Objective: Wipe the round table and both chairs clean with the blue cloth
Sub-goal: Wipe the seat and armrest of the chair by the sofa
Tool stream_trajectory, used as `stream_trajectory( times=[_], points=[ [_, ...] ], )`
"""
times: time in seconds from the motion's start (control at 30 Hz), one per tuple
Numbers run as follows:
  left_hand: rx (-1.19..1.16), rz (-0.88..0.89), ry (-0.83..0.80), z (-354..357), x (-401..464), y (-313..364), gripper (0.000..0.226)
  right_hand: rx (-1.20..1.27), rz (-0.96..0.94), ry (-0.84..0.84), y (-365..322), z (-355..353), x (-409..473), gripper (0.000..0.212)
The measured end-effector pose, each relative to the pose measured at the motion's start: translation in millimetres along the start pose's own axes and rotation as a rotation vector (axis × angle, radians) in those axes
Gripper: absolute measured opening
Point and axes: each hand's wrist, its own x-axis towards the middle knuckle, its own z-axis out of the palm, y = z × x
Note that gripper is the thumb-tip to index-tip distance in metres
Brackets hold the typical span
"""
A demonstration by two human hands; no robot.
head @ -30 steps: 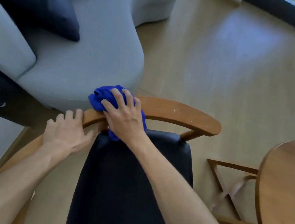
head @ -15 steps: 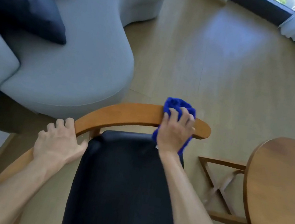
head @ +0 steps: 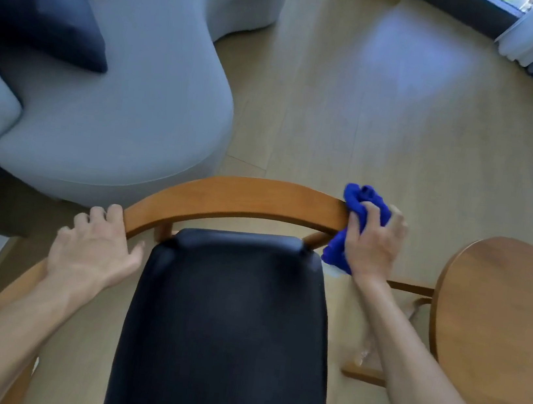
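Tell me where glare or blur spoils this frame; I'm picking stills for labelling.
Head view: a pale window glare washes the floor at upper right; the right hand and blue cloth are slightly motion-smeared at the chair rail end; wide-angle distortion bends the sofa.

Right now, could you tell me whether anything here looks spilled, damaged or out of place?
Nothing stands out. The right hand holds the blue cloth at the end of the chair rail, and the left hand rests on the rail.
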Motion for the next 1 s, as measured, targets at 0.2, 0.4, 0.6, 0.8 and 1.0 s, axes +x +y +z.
stream_trajectory(
  times=[0.2,0.4,0.6,0.8,1.0],
  points=[
    [-0.014,0.0,-0.009,-1,0,1,0.051,0.032,0.437,0.178,-44,17,-17,0.028],
    [0.002,0.0,0.02,7,1,-3,0.05,0.07,-0.468,-0.021,-154,34,-69,0.013],
    [-0.001,-0.048,-0.08,6,6,1,0.049,0.507,-0.569,-0.504,-166,6,-92,0.021],
    [-0.154,-0.025,-0.106,-48,-9,34,0.066,0.889,-0.082,-0.505,-117,-100,-102,0.029],
    [-1.292,0.156,-0.53,-189,-73,124,0.042,0.963,0.07,-0.397,-116,-188,-118,0.051]
  ],
)
